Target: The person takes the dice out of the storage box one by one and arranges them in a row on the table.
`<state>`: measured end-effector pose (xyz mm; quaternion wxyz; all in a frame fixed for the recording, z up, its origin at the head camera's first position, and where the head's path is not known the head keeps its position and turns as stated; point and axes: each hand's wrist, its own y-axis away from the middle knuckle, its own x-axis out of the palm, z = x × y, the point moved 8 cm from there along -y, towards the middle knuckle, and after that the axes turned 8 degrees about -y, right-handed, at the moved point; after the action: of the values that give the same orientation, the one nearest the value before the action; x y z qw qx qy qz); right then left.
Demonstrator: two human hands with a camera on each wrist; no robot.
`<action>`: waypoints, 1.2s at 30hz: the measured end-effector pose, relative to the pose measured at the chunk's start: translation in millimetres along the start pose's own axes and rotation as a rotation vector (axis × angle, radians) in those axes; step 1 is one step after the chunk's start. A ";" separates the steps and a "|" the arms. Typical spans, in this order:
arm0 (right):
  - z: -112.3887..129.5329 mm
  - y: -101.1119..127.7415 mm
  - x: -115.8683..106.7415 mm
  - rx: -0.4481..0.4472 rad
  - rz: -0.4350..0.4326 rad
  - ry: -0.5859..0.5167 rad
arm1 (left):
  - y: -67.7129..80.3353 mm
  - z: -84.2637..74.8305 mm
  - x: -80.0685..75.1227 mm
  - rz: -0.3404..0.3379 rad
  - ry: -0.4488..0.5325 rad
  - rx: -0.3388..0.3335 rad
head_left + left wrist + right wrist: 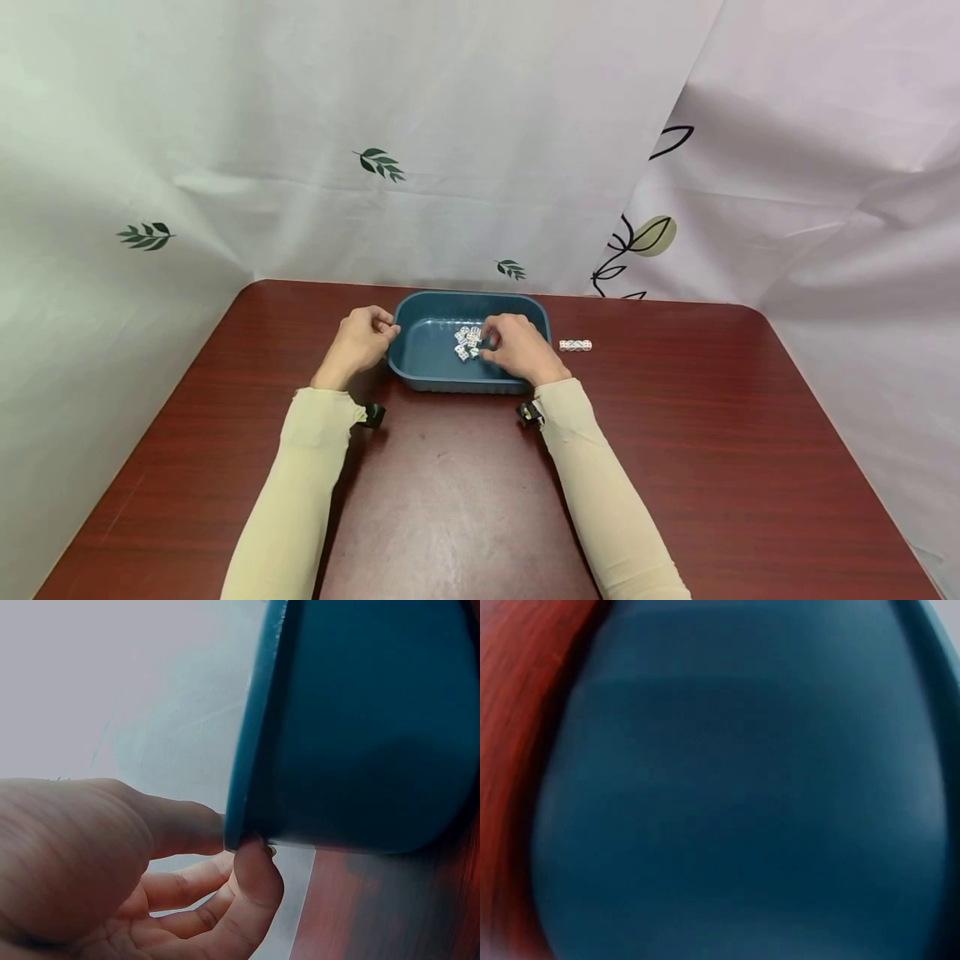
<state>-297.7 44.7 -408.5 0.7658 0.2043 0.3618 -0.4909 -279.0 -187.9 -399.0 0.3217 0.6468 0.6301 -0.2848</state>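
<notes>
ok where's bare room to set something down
Bare table: right of the dice row, left of the left hand, between the left sleeve and right sleeve. Crowded: the middle of the blue tray, with the right hand at the loose dice.

1. The tray (450, 386) is set on the table (675, 458), toward its far edge.
2. Loose dice (462, 343) are clustered inside, flanked at right by the right hand (519, 343).
3. The tray's left rim is held by the left hand (362, 340).
4. A row of dice (575, 345) is laid just right of the tray.
5. The table is backed by a curtain (480, 125).
</notes>
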 end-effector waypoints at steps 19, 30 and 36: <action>0.3 -7.5 17.5 0.004 0.056 0.100 | -0.5 -0.3 -1.1 -0.005 -0.008 0.005; 1.0 -5.6 18.5 -0.005 0.067 0.087 | 0.6 0.7 0.0 -0.009 -0.002 0.010; 1.5 -4.4 11.5 -0.006 0.061 0.087 | 0.6 -0.6 -0.9 -0.007 -0.009 -0.002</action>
<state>-298.1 34.8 -416.0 0.7645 0.2341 0.3898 -0.4570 -278.5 -188.0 -397.9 0.3241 0.6431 0.6311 -0.2883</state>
